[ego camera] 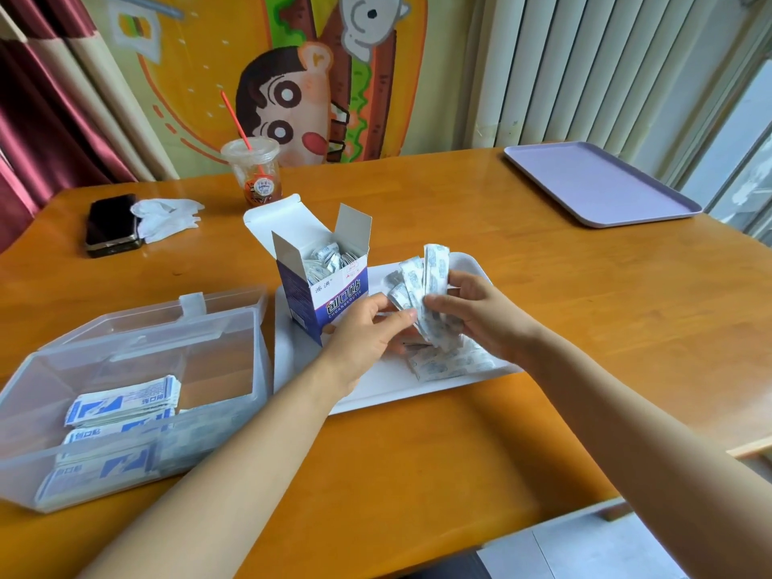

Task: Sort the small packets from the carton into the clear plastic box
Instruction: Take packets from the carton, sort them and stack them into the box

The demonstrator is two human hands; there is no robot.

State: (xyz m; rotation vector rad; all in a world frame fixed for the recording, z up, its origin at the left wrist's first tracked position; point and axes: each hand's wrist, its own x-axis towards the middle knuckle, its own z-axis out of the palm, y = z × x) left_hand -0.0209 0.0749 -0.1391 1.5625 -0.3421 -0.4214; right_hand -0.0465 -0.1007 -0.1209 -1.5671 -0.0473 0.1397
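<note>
An open blue-and-white carton (323,282) stands on a white tray (376,390), with small packets still inside. My right hand (480,317) grips a fanned bunch of small white packets (422,286) above the tray. My left hand (367,332) pinches the lower edge of the same bunch with thumb and fingers. More loose packets (451,363) lie on the tray under my hands. The clear plastic box (138,394) sits at the left with its lid open, holding stacks of larger blue-and-white packets (121,405).
A drink cup with a red straw (255,169), a black phone (110,225) and white gloves (167,217) sit at the back left of the wooden table. A lilac tray (601,185) lies at the back right.
</note>
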